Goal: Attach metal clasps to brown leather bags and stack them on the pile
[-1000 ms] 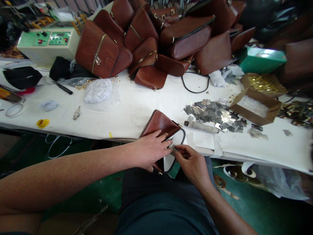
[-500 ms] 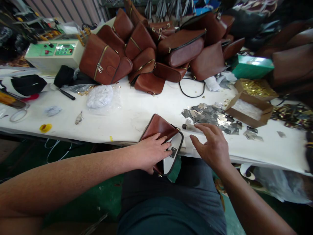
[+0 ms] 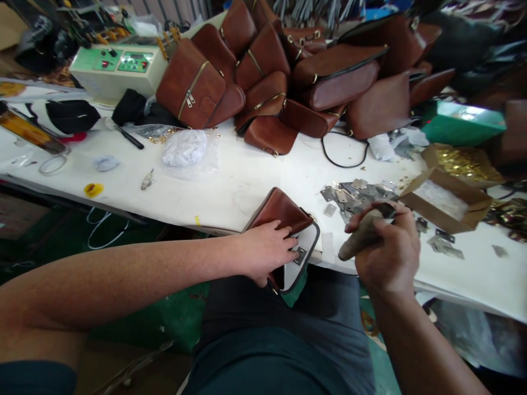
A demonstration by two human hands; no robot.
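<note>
A small brown leather bag [image 3: 281,210] lies at the table's front edge, its pale-lined flap [image 3: 308,240] with a black rim jutting toward my lap. A small grey metal plate [image 3: 301,254] sits on that lining. My left hand [image 3: 272,249] rests over the bag, fingers spread and pressing on leather and lining; its thumb is near the close edge. To the right, my right hand [image 3: 389,252] is closed around a stubby grey-brown tool [image 3: 362,233] with a dark end, raised above the table. The tool's exact kind is unclear.
Brown leather bags [image 3: 263,82] are heaped at the back. Loose metal plates [image 3: 354,195] lie right of centre, beside a cardboard box [image 3: 473,214] and a green box [image 3: 465,126]. A control box [image 3: 119,77], a plastic bag [image 3: 187,151] and yellow tape [image 3: 93,190] are on the left.
My right hand has picked up the dark-ended tool from the table and lifted it. My left hand stays on the bag. The view has shifted slightly left.
</note>
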